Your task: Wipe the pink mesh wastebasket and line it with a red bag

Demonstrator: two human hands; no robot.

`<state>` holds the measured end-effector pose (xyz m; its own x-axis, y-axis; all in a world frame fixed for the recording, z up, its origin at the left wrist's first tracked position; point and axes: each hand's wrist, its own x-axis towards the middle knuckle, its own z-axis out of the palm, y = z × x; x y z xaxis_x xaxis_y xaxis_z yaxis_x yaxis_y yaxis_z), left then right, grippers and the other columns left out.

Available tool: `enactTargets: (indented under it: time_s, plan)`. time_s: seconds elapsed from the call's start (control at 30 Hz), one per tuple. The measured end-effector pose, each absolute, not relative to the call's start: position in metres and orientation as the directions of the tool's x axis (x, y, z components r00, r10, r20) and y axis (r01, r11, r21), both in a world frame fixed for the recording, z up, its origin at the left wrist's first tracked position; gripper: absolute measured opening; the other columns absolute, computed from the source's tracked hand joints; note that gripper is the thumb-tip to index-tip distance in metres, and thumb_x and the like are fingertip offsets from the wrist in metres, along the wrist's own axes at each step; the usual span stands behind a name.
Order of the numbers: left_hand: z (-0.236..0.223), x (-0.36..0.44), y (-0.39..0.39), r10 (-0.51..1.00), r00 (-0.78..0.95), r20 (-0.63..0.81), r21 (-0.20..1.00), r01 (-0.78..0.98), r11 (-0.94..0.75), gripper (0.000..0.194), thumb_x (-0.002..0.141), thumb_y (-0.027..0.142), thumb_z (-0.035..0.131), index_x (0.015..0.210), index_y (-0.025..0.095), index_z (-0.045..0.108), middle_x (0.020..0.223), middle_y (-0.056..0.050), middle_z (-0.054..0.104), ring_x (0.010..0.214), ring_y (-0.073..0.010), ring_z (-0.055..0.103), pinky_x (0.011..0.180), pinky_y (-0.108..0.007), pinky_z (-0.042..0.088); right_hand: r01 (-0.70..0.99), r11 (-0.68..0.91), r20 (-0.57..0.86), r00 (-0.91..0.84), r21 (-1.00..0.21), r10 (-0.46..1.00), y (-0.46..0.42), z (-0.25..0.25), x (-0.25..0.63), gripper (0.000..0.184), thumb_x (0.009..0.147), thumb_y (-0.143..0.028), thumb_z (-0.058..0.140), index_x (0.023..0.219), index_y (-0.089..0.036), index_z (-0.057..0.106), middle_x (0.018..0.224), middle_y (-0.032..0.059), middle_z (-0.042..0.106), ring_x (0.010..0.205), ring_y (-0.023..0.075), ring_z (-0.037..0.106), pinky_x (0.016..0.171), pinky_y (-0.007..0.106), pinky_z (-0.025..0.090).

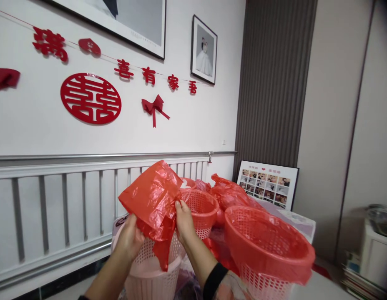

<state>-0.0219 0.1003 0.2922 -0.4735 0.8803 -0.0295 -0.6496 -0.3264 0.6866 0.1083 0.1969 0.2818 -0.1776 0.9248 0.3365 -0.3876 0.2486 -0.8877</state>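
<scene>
Red, shiny, thin plastic bag (154, 193) in hand, pinched between closed fingers of left hand (131, 235) and right hand (184, 221), over pale latticed plastic basket (157, 279), near left. Seemingly being unfolded; next, part its layers gently.

Thin, glossy red plastic bag (152, 198), creased and folded flat in its upper part (the lower edge ragged, trailing a pointed strip), held aslant above an upright, pale pink basket (152, 285) with perforated walls.
</scene>
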Motion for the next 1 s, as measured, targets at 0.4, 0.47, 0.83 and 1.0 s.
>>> enactTargets:
  time_s: [0.4, 0.47, 0.83, 1.0]
  plan:
    - [0.3, -0.015, 0.114, 0.842, -0.54, -0.006, 0.644, -0.646, -0.41, 0.018, 0.092, 0.007, 0.049, 0.095, 0.02, 0.06, 0.079, 0.0, 0.074, 0.066, -0.0116, 0.071, 0.066, -0.025, 0.059, -0.212, 0.143, 0.226, -0.444, -0.967, 0.867, 0.185, 0.271, 0.126, 0.006, 0.067, -0.02, 0.07, 0.073, -0.02, 0.069, 0.069, -0.001, 0.068, 0.064, 0.0152, 0.061, 0.062, 0.026, 0.048]
    - [0.295, -0.022, 0.118, 0.826, -0.564, -0.019, 0.649, -0.635, -0.418, 0.019, 0.094, 0.008, 0.047, 0.1, 0.02, 0.059, 0.082, 0.0, 0.074, 0.067, -0.0114, 0.072, 0.066, -0.025, 0.059, -0.247, 0.081, 0.185, -0.437, -0.966, 0.88, 0.191, 0.272, 0.132, 0.015, 0.068, -0.024, 0.068, 0.083, -0.021, 0.068, 0.069, -0.0019, 0.068, 0.06, 0.0133, 0.06, 0.058, 0.025, 0.047]
    - [0.281, -0.05, 0.106, 0.893, -0.44, 0.1, 0.687, -0.618, -0.382, 0.012, 0.09, 0.016, 0.059, 0.1, 0.021, 0.061, 0.078, 0.001, 0.075, 0.071, -0.0148, 0.074, 0.079, -0.034, 0.063, -0.327, -0.138, 0.191, -0.791, -0.935, 0.581, 0.167, 0.287, 0.162, 0.06, 0.07, -0.031, 0.081, 0.126, -0.023, 0.064, 0.11, 0.0077, 0.073, 0.093, 0.0191, 0.071, 0.082, 0.031, 0.054]
    - [0.283, -0.039, 0.088, 0.947, -0.277, 0.163, 0.749, -0.59, -0.302, 0.024, 0.072, 0.026, 0.08, 0.09, 0.021, 0.064, 0.077, 0.0, 0.075, 0.073, -0.0178, 0.074, 0.077, -0.033, 0.062, -0.378, -0.15, 0.202, -0.741, -0.913, 0.64, 0.168, 0.291, 0.144, 0.049, 0.073, -0.048, 0.08, 0.111, -0.019, 0.073, 0.104, 0.0102, 0.075, 0.096, 0.0242, 0.071, 0.086, 0.037, 0.055]
